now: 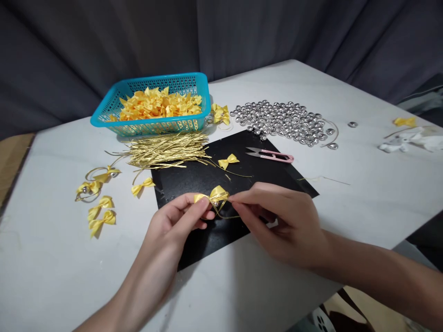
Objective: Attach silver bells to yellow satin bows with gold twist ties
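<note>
Both of my hands hold one small yellow ribbon bow (215,195) just above a black mat (207,180). My left hand (180,216) pinches the bow's left loop between thumb and forefinger. My right hand (277,216) pinches its right side, and a thin gold wire (224,216) curls down from the bow's middle. A small silver bead seems to sit at the bow's knot. Another loose yellow bow (228,161) lies on the mat behind.
A blue basket (104,115) full of yellow bows stands at the back left, a heap of gold wires (166,150) before it. Silver beads (280,121) are piled at the back right, pink snips (273,156) near them. Several finished bows (98,203) lie left.
</note>
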